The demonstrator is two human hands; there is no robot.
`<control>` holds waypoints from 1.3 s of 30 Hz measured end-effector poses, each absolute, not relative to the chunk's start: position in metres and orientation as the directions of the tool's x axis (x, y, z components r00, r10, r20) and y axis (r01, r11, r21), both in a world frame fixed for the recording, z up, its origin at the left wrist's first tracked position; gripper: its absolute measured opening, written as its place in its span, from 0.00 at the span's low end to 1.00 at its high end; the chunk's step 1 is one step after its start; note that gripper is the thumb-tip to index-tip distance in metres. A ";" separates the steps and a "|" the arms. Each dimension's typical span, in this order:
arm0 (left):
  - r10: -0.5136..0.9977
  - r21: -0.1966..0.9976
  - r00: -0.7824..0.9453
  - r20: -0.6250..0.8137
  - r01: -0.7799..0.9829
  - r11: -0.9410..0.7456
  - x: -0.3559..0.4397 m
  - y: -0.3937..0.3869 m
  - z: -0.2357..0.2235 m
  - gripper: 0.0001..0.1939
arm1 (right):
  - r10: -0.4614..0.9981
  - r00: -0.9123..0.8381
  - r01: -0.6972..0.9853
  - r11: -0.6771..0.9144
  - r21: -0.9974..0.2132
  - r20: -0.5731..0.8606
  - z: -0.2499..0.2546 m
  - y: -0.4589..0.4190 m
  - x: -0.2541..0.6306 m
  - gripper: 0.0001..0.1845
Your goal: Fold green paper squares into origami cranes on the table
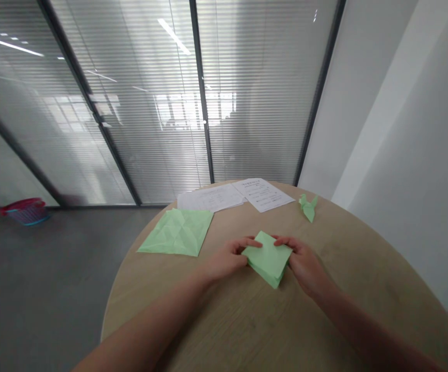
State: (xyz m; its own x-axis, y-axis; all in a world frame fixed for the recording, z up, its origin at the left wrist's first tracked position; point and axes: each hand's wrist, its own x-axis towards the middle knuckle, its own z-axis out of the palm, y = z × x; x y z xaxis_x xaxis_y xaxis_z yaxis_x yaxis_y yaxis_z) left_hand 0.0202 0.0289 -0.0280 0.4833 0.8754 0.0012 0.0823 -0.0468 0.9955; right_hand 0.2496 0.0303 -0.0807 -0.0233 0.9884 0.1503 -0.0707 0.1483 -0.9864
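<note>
A folded square of light green paper (269,254) is held between my two hands over the round table, one corner pointing toward me. Layers show along its near edges. My left hand (235,257) grips the left corner, with a finger lying on top. On the opposite corner, my right hand (297,257) is closed the same way, its fingertip on the upper face. The undersides of both hands are hidden. To the left lies a creased, unfolded green sheet (179,232). A small folded green paper figure (308,207) sits farther off at the right.
Printed white sheets (265,195) lie at the far side of the wooden table (243,330). Beyond stands a glass partition with blinds (162,129). A white wall (413,155) rises at the right. A red and blue basket (26,212) is on the floor at left.
</note>
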 end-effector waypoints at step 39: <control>0.891 0.948 0.348 -0.292 0.229 0.221 0.020 0.040 -0.036 0.19 | 0.999 -0.044 -0.190 -0.007 -0.982 0.001 -0.064 0.028 0.250 0.20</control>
State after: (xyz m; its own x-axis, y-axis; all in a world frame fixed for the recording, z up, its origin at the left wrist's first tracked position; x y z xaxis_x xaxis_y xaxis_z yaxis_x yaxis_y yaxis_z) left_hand 0.0198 0.0399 -0.0355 0.3481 0.8909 -0.2919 0.2294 0.2209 0.9479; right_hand 0.2497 0.0281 -0.0641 -0.0440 0.9990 0.0009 -0.1900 -0.0075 -0.9818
